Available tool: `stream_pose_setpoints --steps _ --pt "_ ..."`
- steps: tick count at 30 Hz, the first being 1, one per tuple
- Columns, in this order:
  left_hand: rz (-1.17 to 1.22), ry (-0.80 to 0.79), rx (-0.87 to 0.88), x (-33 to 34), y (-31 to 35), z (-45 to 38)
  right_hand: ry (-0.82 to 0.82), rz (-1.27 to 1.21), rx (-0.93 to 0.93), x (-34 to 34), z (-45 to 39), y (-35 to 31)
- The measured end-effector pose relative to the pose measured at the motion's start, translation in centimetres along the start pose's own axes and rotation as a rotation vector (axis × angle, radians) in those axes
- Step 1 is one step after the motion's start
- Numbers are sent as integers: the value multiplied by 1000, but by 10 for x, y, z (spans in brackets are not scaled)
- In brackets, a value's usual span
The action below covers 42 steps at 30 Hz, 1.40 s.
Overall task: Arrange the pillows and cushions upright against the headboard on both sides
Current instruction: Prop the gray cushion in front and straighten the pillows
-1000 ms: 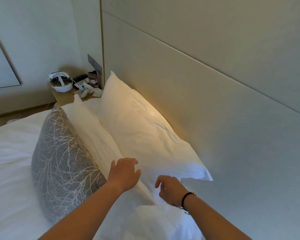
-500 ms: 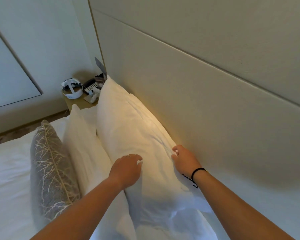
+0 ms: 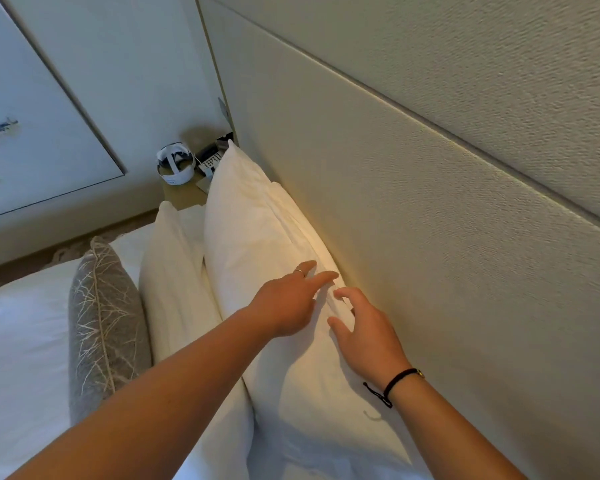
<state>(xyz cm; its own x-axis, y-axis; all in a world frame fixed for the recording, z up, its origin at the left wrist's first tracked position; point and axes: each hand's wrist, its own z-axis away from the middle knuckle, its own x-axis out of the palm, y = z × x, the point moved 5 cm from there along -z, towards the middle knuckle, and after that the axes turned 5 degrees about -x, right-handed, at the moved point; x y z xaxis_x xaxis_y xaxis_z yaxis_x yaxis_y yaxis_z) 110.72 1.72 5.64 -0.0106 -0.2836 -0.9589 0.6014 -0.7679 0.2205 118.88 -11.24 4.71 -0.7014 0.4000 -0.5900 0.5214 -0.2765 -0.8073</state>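
left hand [image 3: 286, 303] — arm extended, fingers straight | right hand [image 3: 368, 336] — fingers spread, loosely bent, thumb out

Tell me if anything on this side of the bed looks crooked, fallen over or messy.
Nothing stands out. The back pillow stands upright against the headboard, the second pillow and the grey cushion stand in front of it, and both the left hand and right hand lie open on the back pillow.

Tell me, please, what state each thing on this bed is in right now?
Back pillow: upright against the headboard.
Front pillow: upright, leaning on it.
Grey cushion: upright, frontmost.
Left hand: open, touching the back pillow.
Right hand: open, over it.
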Motion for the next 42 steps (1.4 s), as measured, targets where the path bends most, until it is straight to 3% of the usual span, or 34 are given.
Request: stream_pose_setpoints --steps 6,12,17,27,32,34,37,39,42 --pt "-267 -62 238 -19 20 -15 -11 48 -111 -9 7 -22" --pt "-246 17 155 -47 -5 -24 -31 251 -69 -27 19 -31" --pt "-113 132 124 -60 -11 -19 -181 407 21 -43 55 -23" --pt "-69 172 137 -56 13 -23 53 785 102 -73 110 -26" --pt "-27 164 113 -44 16 -26 -188 992 283 -54 113 -8" --pt "-23 180 137 -37 16 -26 -197 1001 279 -44 110 -9" --pt "-59 220 181 -34 15 -28 -29 915 136 -36 87 -24" --pt "-92 252 225 -35 14 -30 84 736 59 -35 63 -32" --pt "-95 285 292 -38 12 -34 114 413 61 -29 18 -37"
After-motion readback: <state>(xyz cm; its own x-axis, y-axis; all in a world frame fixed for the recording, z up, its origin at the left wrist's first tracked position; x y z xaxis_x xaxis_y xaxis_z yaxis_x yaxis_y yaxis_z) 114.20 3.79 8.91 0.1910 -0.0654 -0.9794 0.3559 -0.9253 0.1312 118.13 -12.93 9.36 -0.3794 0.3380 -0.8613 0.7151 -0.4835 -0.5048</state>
